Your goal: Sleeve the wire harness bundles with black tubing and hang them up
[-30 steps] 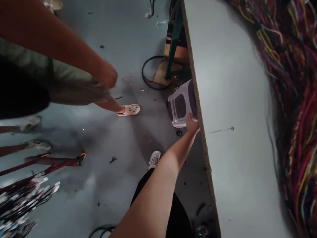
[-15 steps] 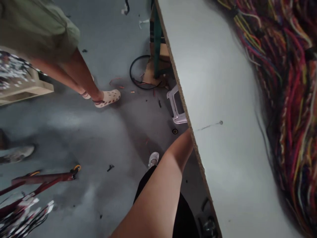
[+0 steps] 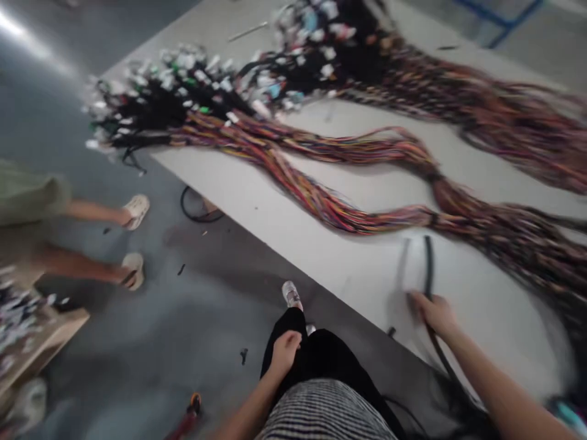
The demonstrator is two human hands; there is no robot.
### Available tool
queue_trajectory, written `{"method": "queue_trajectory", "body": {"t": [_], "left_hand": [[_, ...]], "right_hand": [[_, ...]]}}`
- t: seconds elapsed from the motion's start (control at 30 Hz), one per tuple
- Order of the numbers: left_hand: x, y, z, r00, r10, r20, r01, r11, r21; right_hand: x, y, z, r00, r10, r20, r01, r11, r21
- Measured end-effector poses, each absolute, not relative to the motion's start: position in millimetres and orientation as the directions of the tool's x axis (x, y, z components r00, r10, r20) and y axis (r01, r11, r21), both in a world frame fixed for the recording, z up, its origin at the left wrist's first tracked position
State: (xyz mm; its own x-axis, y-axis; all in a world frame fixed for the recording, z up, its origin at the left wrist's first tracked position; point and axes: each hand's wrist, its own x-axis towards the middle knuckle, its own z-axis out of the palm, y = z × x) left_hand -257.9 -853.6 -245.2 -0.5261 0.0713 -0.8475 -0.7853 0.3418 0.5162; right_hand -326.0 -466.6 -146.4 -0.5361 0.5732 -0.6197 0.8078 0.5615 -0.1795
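Note:
My right hand (image 3: pixel 435 313) rests on the white table (image 3: pixel 358 269) near its front edge, fingers curled round a black cable (image 3: pixel 428 269) that runs from the tabletop back under my forearm. My left hand (image 3: pixel 285 351) lies on my thigh over black trousers, fingers loosely curled with nothing in them. Beyond my right hand, thick bundles of many-coloured wires (image 3: pixel 330 208) snake across the table to a mass of black and white connectors (image 3: pixel 183 91) at the far end. The picture is blurred by motion.
Another person's legs in light clogs (image 3: pixel 132 269) stand on the grey floor at the left. A wooden board with more connectors (image 3: pixel 22 324) sits at the left edge. A black cable loop (image 3: pixel 197 208) lies on the floor under the table edge.
The view has swung up from the floor beside the table to the tabletop. My arm has left the white stool under the table; my right hand now grips a black cable on the table.

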Motion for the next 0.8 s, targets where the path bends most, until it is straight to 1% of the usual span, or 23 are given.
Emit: {"method": "queue_trajectory", "body": {"t": [0.03,0.07,0.17,0.23,0.27,0.3,0.37,0.47,0.53,0.6,0.7,0.77,0.8], "left_hand": [[-248.0,-850.2,-227.8,-0.553,0.166,-0.817,-0.741,0.350,0.573],[-244.7,-844.5,-210.5,-0.578,0.251,-0.776,-0.692,0.353,0.630],[-257.5,-809.7,-156.9,-0.629,0.449,-0.635,-0.531,0.349,0.773],[-262.5,-772.4,-122.9,-0.611,0.553,-0.567,-0.449,0.347,0.823],[-259.5,-751.8,-107.8,-0.581,0.604,-0.546,-0.422,0.350,0.836],[-252.8,-731.7,-94.0,-0.536,0.654,-0.533,-0.404,0.356,0.843],[-232.1,-697.1,-70.0,-0.440,0.724,-0.531,-0.391,0.377,0.839],[-203.2,-665.6,-38.3,-0.336,0.767,-0.546,-0.447,0.380,0.809],[-197.0,-656.4,-17.2,-0.265,0.813,-0.518,-0.497,0.345,0.796],[-205.5,-652.5,4.5,-0.223,0.847,-0.483,-0.524,0.314,0.792],[-243.4,-647.5,38.6,-0.294,0.804,-0.516,-0.542,0.304,0.783],[-277.4,-639.1,62.5,-0.381,0.762,-0.524,-0.517,0.294,0.804],[-292.9,-632.4,74.3,-0.393,0.760,-0.517,-0.474,0.314,0.822]], "right_hand": [[-321.0,-478.4,-143.5,-0.521,0.561,-0.643,0.816,0.547,-0.185],[-312.0,-492.2,-139.3,-0.544,0.522,-0.657,0.794,0.574,-0.201],[-260.8,-543.1,-118.6,-0.662,0.390,-0.640,0.651,0.722,-0.234],[-216.7,-576.7,-101.7,-0.747,0.262,-0.610,0.534,0.783,-0.318],[-195.2,-589.9,-93.8,-0.772,0.237,-0.590,0.511,0.783,-0.355],[-174.6,-599.3,-86.9,-0.787,0.244,-0.567,0.515,0.765,-0.386],[-134.2,-605.5,-76.8,-0.791,0.325,-0.519,0.568,0.706,-0.423],[-65.3,-591.7,-71.6,-0.727,0.469,-0.501,0.676,0.614,-0.407],[-12.3,-575.1,-73.0,-0.608,0.570,-0.553,0.787,0.526,-0.323],[42.1,-556.3,-74.2,-0.425,0.671,-0.608,0.898,0.395,-0.193],[117.5,-525.6,-67.0,-0.166,0.775,-0.610,0.980,0.200,-0.012],[161.4,-504.8,-54.5,-0.046,0.819,-0.572,0.994,0.095,0.056],[181.6,-494.8,-47.1,0.012,0.834,-0.552,0.996,0.038,0.080]]}}
